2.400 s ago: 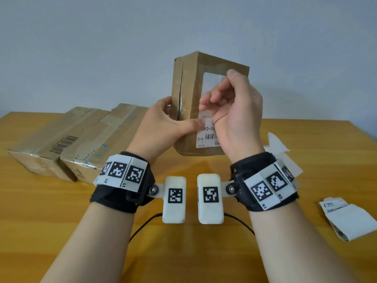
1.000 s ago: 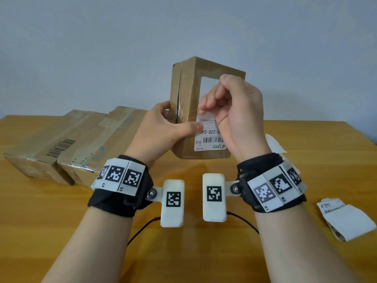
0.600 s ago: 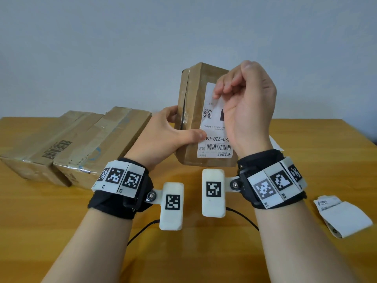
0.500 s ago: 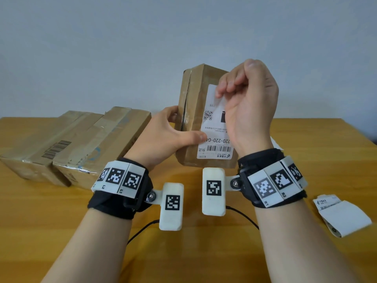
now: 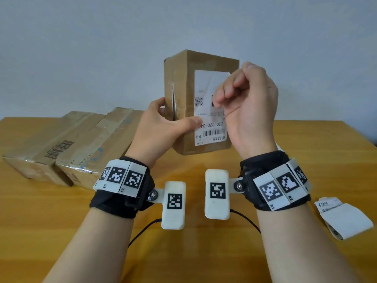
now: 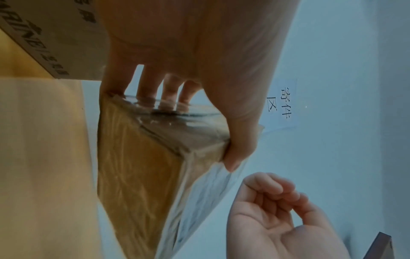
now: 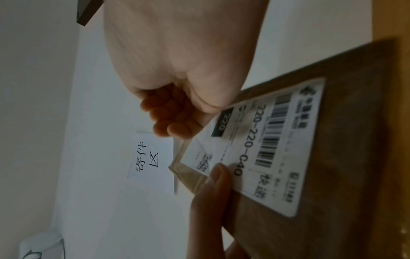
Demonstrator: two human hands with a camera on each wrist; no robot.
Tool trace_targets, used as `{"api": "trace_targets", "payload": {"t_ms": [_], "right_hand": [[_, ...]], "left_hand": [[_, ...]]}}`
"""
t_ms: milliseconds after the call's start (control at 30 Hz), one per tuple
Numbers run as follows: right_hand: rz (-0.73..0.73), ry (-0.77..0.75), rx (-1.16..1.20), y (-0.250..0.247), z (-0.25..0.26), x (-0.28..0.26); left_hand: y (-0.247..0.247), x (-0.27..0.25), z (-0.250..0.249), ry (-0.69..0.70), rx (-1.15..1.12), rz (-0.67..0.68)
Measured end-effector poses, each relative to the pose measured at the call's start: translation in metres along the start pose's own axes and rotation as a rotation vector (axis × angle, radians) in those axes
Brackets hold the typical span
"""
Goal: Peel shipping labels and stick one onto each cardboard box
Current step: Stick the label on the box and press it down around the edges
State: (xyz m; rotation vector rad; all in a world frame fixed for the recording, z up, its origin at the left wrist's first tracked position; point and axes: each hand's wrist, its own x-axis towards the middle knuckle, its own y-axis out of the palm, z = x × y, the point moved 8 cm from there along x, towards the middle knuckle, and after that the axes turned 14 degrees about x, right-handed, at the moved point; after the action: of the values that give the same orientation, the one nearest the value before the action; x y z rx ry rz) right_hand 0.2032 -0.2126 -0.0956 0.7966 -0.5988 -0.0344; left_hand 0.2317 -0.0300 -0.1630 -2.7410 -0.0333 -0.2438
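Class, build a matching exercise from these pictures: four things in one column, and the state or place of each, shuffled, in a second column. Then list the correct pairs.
Things
1. upright cardboard box
2. shipping label
3. two flat boxes
4. loose backing paper

States or places
A. lying on the table by the right forearm
B. stuck on the box's front face
C. gripped by the left hand
D. lying side by side at the table's left

Pairs: 1-C, 2-B, 3-D, 4-A
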Motion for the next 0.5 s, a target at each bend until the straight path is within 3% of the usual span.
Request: {"api": "trace_targets", "payload": {"t_ms": [133,233,500], "right_hand": [[0.026,0.174,-0.058,0.002,-0.016,-0.005],[0.04,0.249,-0.009,0.006,-0.025,-0.009],[-0.085,0.178,0.125,-0.002,-0.028,-0.01]], "left_hand": [[-0.008,0.002,0.006,-0.037,-0.105,-0.075],[-0.004,0.001,0.004,-0.034,-0.121,-0.051],[0.001,0.003,0.007,-0.007,-0.093,0.01]]}}
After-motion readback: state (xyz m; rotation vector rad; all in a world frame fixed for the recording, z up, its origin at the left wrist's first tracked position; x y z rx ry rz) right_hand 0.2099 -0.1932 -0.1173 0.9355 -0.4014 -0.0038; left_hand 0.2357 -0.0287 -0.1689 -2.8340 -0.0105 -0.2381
